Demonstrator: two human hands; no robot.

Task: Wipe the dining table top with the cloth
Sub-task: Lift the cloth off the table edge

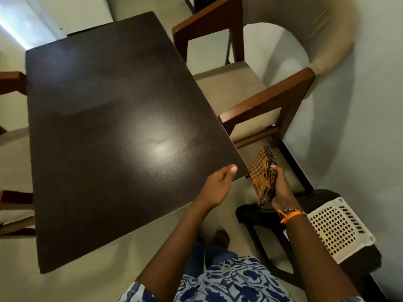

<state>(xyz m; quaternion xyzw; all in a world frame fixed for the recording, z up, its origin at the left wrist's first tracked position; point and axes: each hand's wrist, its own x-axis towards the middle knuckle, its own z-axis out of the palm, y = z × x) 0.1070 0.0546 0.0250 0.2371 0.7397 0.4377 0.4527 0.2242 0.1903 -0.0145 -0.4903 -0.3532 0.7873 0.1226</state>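
Note:
The dark brown dining table top [104,131] fills the left and middle of the view, with a bright glare near its near-right part. My left hand [218,186] rests at the table's near-right corner, thumb on top of the edge and fingers curled under it. Just off that corner, over the floor, my right hand [281,186] holds a crumpled orange and black checked cloth [262,173]. The cloth is beside the table, not on it.
A wooden armchair [268,101] with a beige seat stands along the table's right side. A dark stool [261,216] with a white perforated basket [340,227] sits near my right arm. More chair parts [13,81] show at the left edge. My foot [222,236] is on the floor.

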